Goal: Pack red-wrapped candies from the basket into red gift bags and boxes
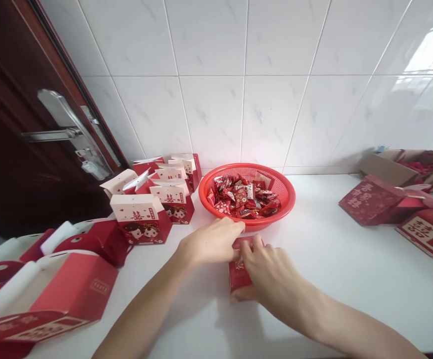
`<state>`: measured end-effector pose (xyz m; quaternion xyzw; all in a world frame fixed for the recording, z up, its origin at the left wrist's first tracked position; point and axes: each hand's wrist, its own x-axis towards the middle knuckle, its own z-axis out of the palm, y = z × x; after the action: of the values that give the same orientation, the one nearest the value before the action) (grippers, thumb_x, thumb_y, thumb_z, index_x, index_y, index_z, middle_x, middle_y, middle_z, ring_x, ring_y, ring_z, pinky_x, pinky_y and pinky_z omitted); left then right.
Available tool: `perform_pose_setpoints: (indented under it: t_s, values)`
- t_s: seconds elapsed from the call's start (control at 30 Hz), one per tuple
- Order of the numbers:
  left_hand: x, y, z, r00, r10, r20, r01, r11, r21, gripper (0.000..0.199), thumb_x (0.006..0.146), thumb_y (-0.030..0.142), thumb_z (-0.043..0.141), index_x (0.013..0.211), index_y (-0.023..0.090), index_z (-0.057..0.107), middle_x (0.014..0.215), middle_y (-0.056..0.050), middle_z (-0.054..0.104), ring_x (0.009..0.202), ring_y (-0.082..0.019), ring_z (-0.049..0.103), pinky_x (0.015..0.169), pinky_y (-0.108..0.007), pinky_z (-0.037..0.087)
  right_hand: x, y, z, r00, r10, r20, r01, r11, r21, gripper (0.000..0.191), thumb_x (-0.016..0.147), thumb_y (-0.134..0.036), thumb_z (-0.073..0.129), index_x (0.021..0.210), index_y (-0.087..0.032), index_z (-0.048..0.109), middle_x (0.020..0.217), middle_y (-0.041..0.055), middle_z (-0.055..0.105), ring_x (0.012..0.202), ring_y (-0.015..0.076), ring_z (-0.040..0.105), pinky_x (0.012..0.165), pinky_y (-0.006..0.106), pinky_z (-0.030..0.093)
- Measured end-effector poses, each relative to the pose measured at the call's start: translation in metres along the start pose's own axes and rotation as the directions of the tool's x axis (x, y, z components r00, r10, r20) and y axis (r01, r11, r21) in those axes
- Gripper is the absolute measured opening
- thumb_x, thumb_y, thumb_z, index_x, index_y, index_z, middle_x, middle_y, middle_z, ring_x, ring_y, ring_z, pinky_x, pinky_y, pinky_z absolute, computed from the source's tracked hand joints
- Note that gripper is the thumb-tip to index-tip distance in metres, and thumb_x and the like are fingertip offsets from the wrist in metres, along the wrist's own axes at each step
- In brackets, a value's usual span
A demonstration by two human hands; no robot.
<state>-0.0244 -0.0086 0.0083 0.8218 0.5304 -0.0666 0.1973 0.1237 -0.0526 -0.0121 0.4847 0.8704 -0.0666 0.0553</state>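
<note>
box in hand: small red favor box (238,276) sits on the white bench (332,264), right under both hands, just in front of the red basket.
left hand (211,244): fingers curled narrow over the box's top edge, pinching at the flap by the look of it.
right hand (266,269): wrapped round the box's right side and top, holding it down. Most of the box is hidden, so can't tell if the top is closed.
what could go wrong: thin card, so my guess is squeezing too hard creases it or a flap tears. The box could also skid on the smooth bench if the grip slips.
basket risk: red basket (246,195) of wrapped candies (244,197) is just beyond the fingertips, nearly touching. A push forward could nudge it.
left of the hands: finished favor boxes (152,209) standing in a cluster, more red boxes (63,294) lying nearer the person.
right of the hands: flat red boxes (399,212) and a cardboard carton (388,167), well apart.
in the way: nothing between the hands and the box; only the basket crowds it.
</note>
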Motion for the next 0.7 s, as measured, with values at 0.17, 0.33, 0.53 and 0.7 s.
perform_pose_setpoints:
  t_s: [0.17, 0.33, 0.53, 0.7]
  values:
    - [0.010, 0.012, 0.014, 0.988, 0.127, -0.092, -0.133, 0.989, -0.062, 0.012, 0.090, 0.032, 0.054, 0.084, 0.021, 0.052, 0.098, -0.009, 0.066, 0.092, -0.026, 0.066, 0.068, -0.034, 0.046, -0.019, 0.018, 0.024, 0.973, 0.196, -0.119, -0.186, 0.979, 0.086, 0.042, 0.083, -0.047, 0.075, 0.112, -0.018, 0.063, 0.115, 0.0154, 0.067, 0.088, 0.0312, 0.069, 0.063, 0.033, 0.049]
    - [0.012, 0.016, 0.016, 0.971, 0.236, -0.028, -0.238, 0.960, -0.147, 0.043, 0.093, 0.048, 0.057, 0.128, 0.023, 0.059, 0.131, -0.010, 0.063, 0.126, -0.031, 0.057, 0.097, -0.040, 0.048, -0.039, 0.078, 0.025, 0.947, 0.266, -0.178, -0.228, 0.951, 0.209, 0.036, 0.084, -0.037, 0.063, 0.114, -0.018, 0.064, 0.124, 0.0152, 0.065, 0.101, 0.0326, 0.066, 0.085, 0.042, 0.051]
    - [0.003, 0.006, 0.006, 0.974, 0.226, 0.024, -0.225, 0.973, -0.047, 0.058, 0.097, 0.047, 0.053, 0.149, 0.021, 0.049, 0.148, -0.012, 0.056, 0.135, -0.033, 0.054, 0.105, -0.041, 0.045, -0.032, 0.199, 0.032, 0.852, 0.450, -0.269, -0.381, 0.884, 0.271, 0.055, 0.089, -0.034, 0.051, 0.141, -0.016, 0.057, 0.149, 0.0172, 0.056, 0.131, 0.0366, 0.057, 0.107, 0.046, 0.044]
    - [-0.001, -0.001, 0.000, 0.975, 0.222, 0.017, -0.221, 0.975, -0.036, 0.058, 0.097, 0.048, 0.053, 0.149, 0.021, 0.051, 0.152, -0.012, 0.055, 0.137, -0.033, 0.053, 0.107, -0.041, 0.045, -0.017, 0.277, 0.052, 0.751, 0.542, -0.377, -0.523, 0.837, 0.162, 0.064, 0.098, -0.038, 0.034, 0.153, -0.008, 0.043, 0.157, 0.0226, 0.046, 0.145, 0.0397, 0.043, 0.113, 0.052, 0.038]
